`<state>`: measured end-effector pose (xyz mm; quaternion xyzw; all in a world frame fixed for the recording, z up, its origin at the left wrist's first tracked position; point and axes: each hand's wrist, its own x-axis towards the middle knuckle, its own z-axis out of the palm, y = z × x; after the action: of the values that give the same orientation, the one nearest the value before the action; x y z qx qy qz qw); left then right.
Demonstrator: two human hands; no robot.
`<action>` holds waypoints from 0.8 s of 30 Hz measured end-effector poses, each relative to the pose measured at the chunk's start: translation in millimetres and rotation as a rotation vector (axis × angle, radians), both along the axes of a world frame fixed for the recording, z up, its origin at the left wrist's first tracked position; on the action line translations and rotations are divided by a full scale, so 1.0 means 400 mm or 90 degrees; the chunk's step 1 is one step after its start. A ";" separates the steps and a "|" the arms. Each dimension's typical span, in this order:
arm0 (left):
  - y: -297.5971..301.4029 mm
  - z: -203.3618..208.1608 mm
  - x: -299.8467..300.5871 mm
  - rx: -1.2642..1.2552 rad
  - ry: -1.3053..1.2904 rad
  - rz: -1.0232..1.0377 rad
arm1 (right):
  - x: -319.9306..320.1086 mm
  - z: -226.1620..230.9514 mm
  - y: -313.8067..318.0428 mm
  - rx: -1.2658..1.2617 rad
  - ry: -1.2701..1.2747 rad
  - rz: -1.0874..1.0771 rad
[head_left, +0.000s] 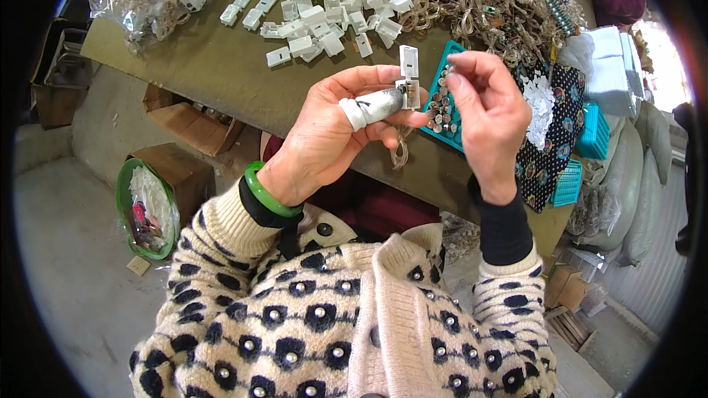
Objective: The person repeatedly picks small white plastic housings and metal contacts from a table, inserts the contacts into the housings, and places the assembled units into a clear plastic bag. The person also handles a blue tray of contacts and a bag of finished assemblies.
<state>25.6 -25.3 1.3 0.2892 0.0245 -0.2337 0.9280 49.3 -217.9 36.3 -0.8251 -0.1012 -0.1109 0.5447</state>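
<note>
My left hand (313, 129), its thumb in a stained white wrap (372, 108), grips a small white plastic battery case (409, 63). The case's hinged lid stands up and metal contacts show inside. A thin coiled wire (400, 153) dangles below those fingers. To the right, my right hand (493, 109) is closed in a pinch above a teal tray (451, 49); whatever lies between thumb and forefinger is too small to make out. Several round silver button cells (441, 112) are heaped in that tray.
White cases (321, 18) pile up at the table's (169, 59) far side. Tangled wire bundles (494, 7) lie far right, a plastic bag (158, 0) far left. White tabs (539, 110) rest on patterned cloth (564, 121). A green basin (124, 210) stands on the floor, left.
</note>
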 end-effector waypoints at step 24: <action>-0.024 0.012 -0.050 -0.003 0.042 0.023 | -0.066 0.022 0.042 -0.199 -0.228 0.153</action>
<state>5.6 -34.9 6.3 0.2785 0.0596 -0.2264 0.9315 22.7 -201.0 45.2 -0.8485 -0.3093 -0.1723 0.3933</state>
